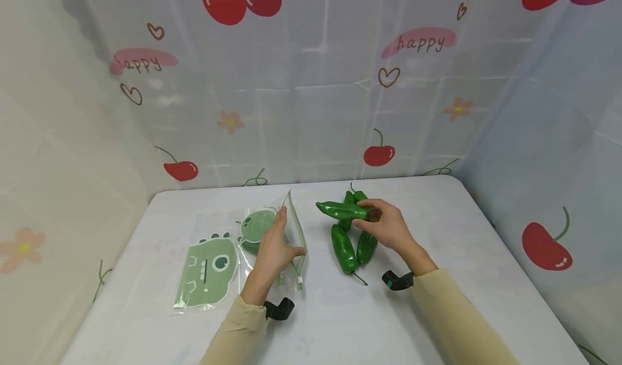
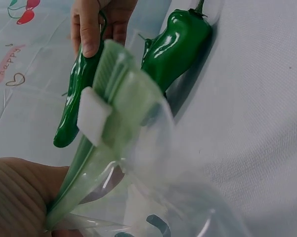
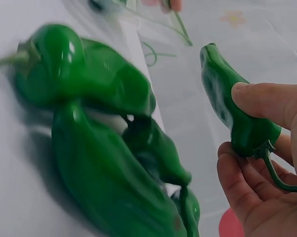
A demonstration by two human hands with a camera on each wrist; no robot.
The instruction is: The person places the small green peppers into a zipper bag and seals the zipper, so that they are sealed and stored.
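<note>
In the head view my right hand (image 1: 386,227) pinches a green chili pepper (image 1: 342,210) near its stem end, thumb against fingers, raised over the other peppers. The right wrist view shows the held pepper (image 3: 237,111) with its stem curving by the palm. My left hand (image 1: 274,249), thumb and fingers spread straight, is at the mouth of a clear zip bag (image 1: 257,227) with a green cartoon print. A pale green zip strip (image 2: 121,94) with a white slider (image 2: 93,116) crosses the left wrist view. Bag film partly covers the left thumb.
Several more glossy green peppers (image 1: 344,249) lie close together under my right hand. Another bag, with a green one-eyed monster print (image 1: 206,273), lies flat at the left. A white table (image 1: 340,327) bears everything, with patterned curtains (image 1: 311,111) around it.
</note>
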